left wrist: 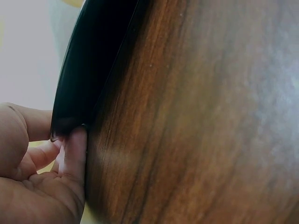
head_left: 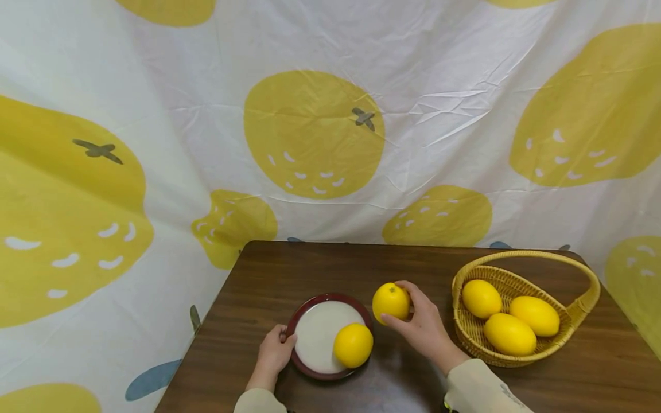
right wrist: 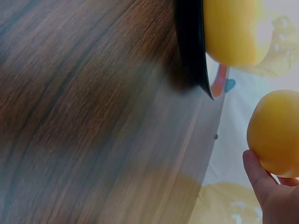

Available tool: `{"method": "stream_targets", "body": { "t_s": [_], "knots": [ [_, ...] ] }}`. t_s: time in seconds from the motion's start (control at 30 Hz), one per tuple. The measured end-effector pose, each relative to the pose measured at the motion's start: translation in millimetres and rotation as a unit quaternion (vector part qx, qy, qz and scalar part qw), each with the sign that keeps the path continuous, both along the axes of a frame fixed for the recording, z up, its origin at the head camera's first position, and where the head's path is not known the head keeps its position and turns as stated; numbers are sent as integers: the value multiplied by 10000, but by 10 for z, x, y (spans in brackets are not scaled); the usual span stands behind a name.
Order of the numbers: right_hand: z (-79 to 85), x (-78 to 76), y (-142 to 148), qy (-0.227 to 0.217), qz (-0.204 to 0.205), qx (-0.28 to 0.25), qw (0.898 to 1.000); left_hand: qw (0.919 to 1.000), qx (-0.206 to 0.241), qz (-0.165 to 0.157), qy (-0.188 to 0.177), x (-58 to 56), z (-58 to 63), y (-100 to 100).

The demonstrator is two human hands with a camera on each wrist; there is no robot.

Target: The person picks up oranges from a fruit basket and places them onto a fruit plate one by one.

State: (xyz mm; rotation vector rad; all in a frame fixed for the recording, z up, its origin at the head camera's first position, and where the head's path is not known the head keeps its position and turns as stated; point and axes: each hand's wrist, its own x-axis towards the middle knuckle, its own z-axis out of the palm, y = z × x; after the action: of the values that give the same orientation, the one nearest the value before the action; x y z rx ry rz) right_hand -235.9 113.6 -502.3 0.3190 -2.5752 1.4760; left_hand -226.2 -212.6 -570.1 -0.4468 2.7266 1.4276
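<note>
A white plate [head_left: 320,332] with a dark red rim sits on the wooden table, left of centre. My left hand [head_left: 275,351] pinches its left rim; in the left wrist view, fingers [left wrist: 74,151] reach under the plate's dark underside [left wrist: 88,70]. One yellow lemon [head_left: 353,345] rests on the plate's right side. Just right of the plate, my right hand [head_left: 420,324] holds a second lemon [head_left: 390,302] between thumb and fingers, its stem end facing up. The right wrist view shows this held lemon [right wrist: 276,133] above table level, beside the plate's edge [right wrist: 191,51].
At the table's right stands a wicker basket [head_left: 488,358] with a tall arched handle and three lemons [head_left: 510,334] inside. Behind the dark wooden table [head_left: 403,378] hangs a white cloth [head_left: 439,51] printed with large yellow fruits.
</note>
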Motion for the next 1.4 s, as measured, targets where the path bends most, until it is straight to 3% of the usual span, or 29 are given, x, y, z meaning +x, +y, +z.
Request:
{"method": "stream_targets", "body": {
  "t_s": [0.43, 1.4],
  "knots": [
    [-15, -39, -75, -253, 33, -90, 9996, 10000, 56, -30, -38, -14, -21, -7],
    [-126, -131, -343, -184, -48, -63, 9998, 9999, 49, -111, 4, 16, 17, -3]
  ]
}}
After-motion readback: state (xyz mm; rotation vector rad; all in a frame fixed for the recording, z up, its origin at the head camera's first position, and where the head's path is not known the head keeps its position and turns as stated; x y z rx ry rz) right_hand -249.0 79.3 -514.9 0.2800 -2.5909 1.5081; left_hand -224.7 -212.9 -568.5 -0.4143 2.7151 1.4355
